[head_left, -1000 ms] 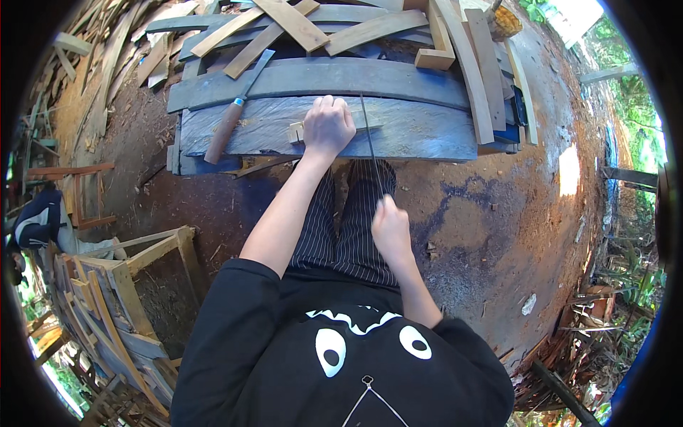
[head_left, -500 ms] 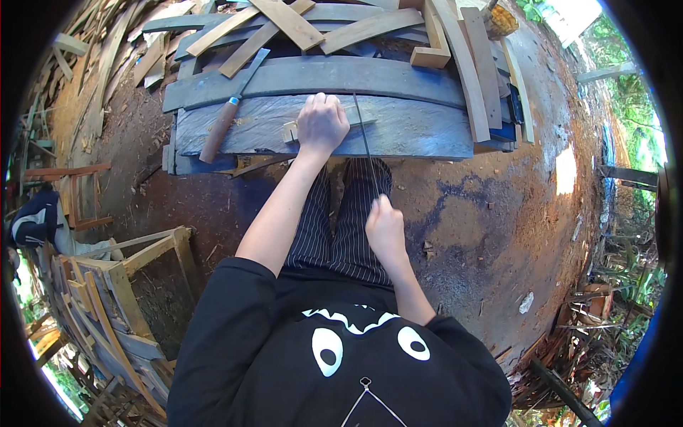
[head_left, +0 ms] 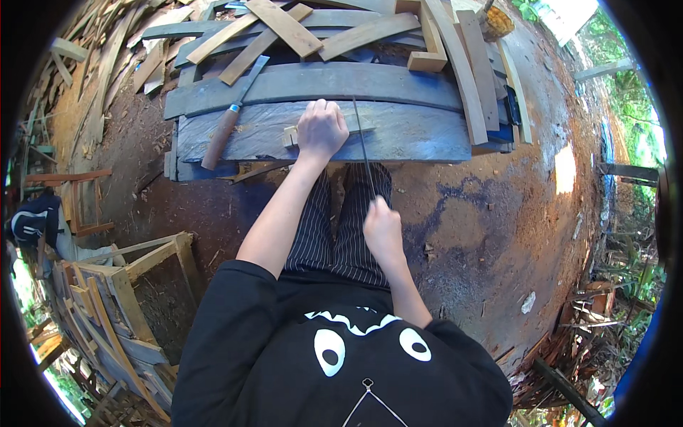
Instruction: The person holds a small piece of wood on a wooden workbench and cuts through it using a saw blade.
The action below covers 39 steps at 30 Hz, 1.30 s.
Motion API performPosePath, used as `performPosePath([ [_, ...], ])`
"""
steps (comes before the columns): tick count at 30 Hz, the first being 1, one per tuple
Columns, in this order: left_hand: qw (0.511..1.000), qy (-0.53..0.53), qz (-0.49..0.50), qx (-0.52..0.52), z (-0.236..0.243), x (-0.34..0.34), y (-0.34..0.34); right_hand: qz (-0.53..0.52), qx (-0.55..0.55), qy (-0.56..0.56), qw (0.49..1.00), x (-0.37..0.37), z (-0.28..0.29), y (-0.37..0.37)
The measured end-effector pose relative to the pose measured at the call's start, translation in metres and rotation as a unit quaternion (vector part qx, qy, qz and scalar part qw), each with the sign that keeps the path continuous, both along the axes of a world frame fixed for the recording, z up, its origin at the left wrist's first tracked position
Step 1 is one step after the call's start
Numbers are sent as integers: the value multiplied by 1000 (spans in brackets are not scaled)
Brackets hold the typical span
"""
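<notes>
Pale wood strip [head_left: 289, 135] lies on the bench [head_left: 420, 135], under our left hand [head_left: 322, 130]. Around us spreads reddish-brown ground [head_left: 526, 235], marked by dark patches and scattered debris. The bench, topped by a broad, weathered grey-blue plank, stands directly before our legs. At lower left, we see a rough timber frame [head_left: 133, 306] with slats along its outer side. Our black shirt [head_left: 270, 370], printed with white eyes and a jagged white shape, fills the foreground, with dark pinstriped trousers [head_left: 348, 235] beyond it. A long grey board [head_left: 306, 82] runs along the bench's far side; past it, loose planks [head_left: 284, 28] lie crisscrossed. Left of the strip, a wooden-handled tool [head_left: 234, 109] rests slantwise, its flat metal end over the grey board. Our right hand [head_left: 383, 228], in front of the trousers, is wrapped in a fist around the near end of a thin dark blade [head_left: 363, 146]. The blade reaches away from us across the strip, just right of our left hand; we cannot tell whether it sits in the wood. Our left grip curls down over the strip, knuckles up, the strip's slotted end showing just beside it.
</notes>
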<state>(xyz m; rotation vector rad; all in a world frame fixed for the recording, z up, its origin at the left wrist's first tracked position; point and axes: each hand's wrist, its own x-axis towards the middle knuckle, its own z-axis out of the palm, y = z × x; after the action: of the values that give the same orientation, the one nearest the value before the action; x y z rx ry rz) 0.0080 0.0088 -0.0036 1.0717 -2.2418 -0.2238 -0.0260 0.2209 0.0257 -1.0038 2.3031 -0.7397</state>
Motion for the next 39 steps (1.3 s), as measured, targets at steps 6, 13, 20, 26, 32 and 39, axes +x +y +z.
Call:
performPosePath([
  [6, 1000, -2, 2, -6, -1, -2, -1, -28, 19, 13, 999, -17, -9, -75],
  [13, 1000, -15, 23, 9, -4, -6, 20, -19, 30, 29, 999, -7, -1, -31],
  [20, 999, -13, 34, 3, -3, -3, 13, -6, 56, 2, 998, 15, 6, 40],
  [26, 1000, -7, 22, 9, 0, -1, 11, 14, 25, 10, 1000, 4, -1, 18],
  [32, 998, -24, 56, 19, 0, -8, 14, -14, -14, 38, 999, -21, -15, -55],
  [39, 999, -26, 41, 20, 1, -2, 11, 18, 25, -9, 999, -7, 2, 35],
])
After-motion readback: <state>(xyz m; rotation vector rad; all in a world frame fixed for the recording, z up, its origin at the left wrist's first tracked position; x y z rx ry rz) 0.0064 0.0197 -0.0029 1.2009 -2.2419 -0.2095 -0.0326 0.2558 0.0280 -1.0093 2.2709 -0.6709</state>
